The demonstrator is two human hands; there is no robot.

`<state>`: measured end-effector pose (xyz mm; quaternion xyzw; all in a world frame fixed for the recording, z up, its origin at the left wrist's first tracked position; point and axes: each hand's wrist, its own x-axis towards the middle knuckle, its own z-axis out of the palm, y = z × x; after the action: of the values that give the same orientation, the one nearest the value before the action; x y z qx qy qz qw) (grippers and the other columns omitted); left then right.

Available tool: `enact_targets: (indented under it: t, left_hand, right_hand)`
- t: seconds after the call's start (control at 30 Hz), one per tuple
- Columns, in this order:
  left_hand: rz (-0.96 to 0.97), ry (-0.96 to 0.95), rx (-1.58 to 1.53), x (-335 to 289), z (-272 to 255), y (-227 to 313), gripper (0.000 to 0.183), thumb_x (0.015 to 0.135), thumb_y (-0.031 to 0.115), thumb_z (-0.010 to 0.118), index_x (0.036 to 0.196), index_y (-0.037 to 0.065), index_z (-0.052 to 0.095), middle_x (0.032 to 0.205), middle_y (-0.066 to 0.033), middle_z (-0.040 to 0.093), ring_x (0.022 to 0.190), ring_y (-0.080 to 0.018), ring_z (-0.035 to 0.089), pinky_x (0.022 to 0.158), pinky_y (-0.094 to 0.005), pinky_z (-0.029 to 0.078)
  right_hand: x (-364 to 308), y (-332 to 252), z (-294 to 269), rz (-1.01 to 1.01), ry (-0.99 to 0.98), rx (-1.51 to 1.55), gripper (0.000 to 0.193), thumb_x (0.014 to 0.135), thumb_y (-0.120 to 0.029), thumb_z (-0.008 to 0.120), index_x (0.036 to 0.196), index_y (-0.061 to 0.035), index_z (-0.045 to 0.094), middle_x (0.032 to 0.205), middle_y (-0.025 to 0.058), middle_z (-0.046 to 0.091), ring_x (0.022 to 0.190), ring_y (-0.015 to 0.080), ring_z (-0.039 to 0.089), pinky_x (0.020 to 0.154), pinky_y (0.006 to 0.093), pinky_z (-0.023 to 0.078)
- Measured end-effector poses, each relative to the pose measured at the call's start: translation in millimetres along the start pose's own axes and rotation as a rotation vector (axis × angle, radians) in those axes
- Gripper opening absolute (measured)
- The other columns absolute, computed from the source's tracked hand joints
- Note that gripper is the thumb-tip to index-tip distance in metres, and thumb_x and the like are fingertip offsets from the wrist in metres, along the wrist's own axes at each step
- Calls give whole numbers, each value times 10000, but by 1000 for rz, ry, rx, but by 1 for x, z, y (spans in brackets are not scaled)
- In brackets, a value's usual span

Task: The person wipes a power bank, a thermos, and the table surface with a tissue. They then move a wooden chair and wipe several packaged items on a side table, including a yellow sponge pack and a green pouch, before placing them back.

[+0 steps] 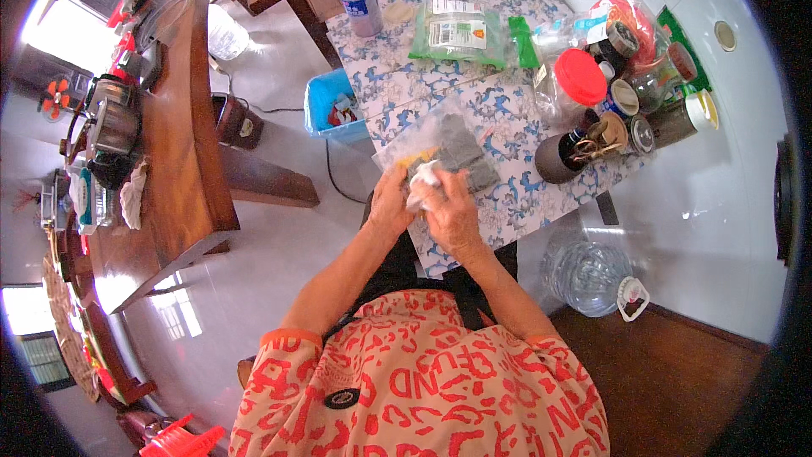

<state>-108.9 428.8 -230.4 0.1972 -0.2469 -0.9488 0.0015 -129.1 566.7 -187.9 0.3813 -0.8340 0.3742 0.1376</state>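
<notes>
As two hands meet over the near edge of the table (510, 207), the right hand (452, 213) pinches one white tissue (425, 173). The left hand (391, 200) curls by one clear bag (404, 143); I cannot tell if its fingers pinch it. This looks like the wiping or wrapping step, so the next move likely needs a soft, steady grip. Just past them lie flat grey-green pieces (462, 147), too bunched to count. Farther off are one red-lidded jar (575, 83), one green pack (458, 36) and one tin (361, 10).
</notes>
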Motion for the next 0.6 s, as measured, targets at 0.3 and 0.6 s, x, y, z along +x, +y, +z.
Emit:
enact_targets:
  t: [0.3,0.6]
  left_hand:
    - [-11,32,-56,0,4,-1,336,988,219,369,1254,29,446,1207,-145,547,1079,-274,566,946,-425,469]
    - [16,26,-88,7,-11,-4,346,975,257,431,1254,53,462,1220,-119,543,1124,-256,537,976,-424,445]
  right_hand:
    - [35,16,-29,12,-204,242,400,738,-1,602,1131,-73,579,1095,162,537,972,336,542,830,387,460]
    - [34,16,12,43,-150,-4,461,705,10,621,1144,-131,613,1149,103,536,976,318,516,833,392,474]
